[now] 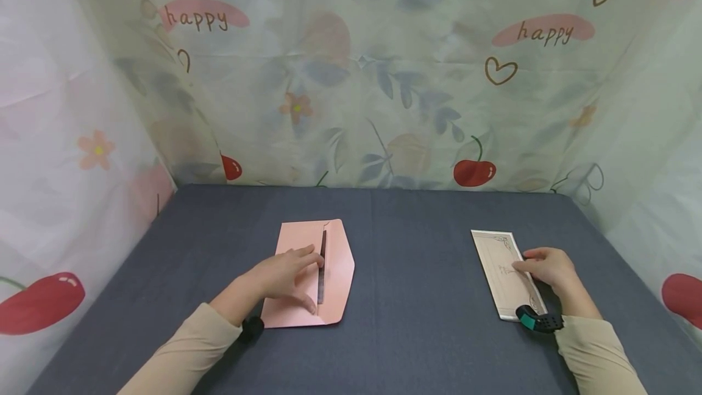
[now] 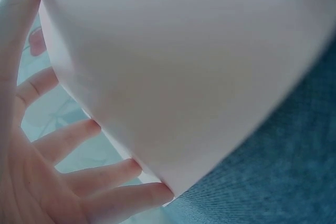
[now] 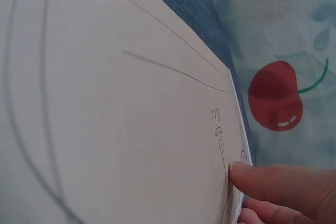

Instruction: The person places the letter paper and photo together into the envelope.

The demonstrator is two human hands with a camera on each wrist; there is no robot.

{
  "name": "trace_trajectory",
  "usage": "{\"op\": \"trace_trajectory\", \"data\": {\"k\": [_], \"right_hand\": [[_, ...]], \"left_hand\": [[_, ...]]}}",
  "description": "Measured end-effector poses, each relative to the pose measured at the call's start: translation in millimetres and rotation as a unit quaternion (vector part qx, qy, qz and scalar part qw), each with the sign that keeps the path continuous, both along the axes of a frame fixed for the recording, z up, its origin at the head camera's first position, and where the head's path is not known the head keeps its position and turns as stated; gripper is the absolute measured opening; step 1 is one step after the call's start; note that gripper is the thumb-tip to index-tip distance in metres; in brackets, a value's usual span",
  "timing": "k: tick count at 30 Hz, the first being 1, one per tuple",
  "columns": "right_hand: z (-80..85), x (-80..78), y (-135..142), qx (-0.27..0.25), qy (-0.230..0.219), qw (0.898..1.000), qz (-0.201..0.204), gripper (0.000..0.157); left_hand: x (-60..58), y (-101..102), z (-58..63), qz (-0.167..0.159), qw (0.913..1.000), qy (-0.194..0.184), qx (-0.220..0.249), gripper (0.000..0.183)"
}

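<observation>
A pink envelope lies on the dark table left of the middle, its pointed flap unfolded toward the right. My left hand rests over it, fingers spread and fingertips at the edge of its opening, where a dark strip shows. In the left wrist view the fingertips touch the edge of a pale sheet surface. Off to the right, my right hand pinches the long right side of a cream card with line ornaments. The thumb lies on its printed face; the other fingers are partly hidden behind the edge.
The table has a dark grey cloth. A printed curtain with cherries and hearts stands behind it and along both sides. A black band with a teal part sits on the right wrist, and a black object under the left.
</observation>
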State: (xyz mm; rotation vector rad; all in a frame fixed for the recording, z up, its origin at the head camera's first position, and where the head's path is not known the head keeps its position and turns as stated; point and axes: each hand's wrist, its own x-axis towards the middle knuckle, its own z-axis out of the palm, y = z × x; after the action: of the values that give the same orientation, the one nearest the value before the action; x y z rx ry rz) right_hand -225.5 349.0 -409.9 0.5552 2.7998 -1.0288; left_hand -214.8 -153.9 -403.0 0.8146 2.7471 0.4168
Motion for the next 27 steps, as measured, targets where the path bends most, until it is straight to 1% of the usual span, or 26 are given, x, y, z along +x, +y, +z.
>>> {"op": "trace_trajectory", "data": {"k": [4,11,17,27], "right_hand": [[-0.5,-2.2,-1.6,0.018,-0.006,1.0,-0.009,0.056],[2.5,-2.9,-3.9,0.029,-0.009,0.999,-0.014,0.054],[4.5,-4.2,-3.5,0.032,-0.023,0.999,-0.014,0.052],[1.4,-4.3,-2.2,0.029,-0.03,0.999,-0.017,0.044]], "left_hand": [[-0.1,0.7,1.2,0.007,1.0,-0.004,-0.004,0.074],[-0.3,0.7,1.7,0.011,0.9999,0.0,-0.008,0.073],[0.2,1.4,1.9,0.015,0.9998,-0.006,-0.01,0.073],[0.6,2.0,1.2,0.017,0.9998,-0.008,-0.011,0.074]]}}
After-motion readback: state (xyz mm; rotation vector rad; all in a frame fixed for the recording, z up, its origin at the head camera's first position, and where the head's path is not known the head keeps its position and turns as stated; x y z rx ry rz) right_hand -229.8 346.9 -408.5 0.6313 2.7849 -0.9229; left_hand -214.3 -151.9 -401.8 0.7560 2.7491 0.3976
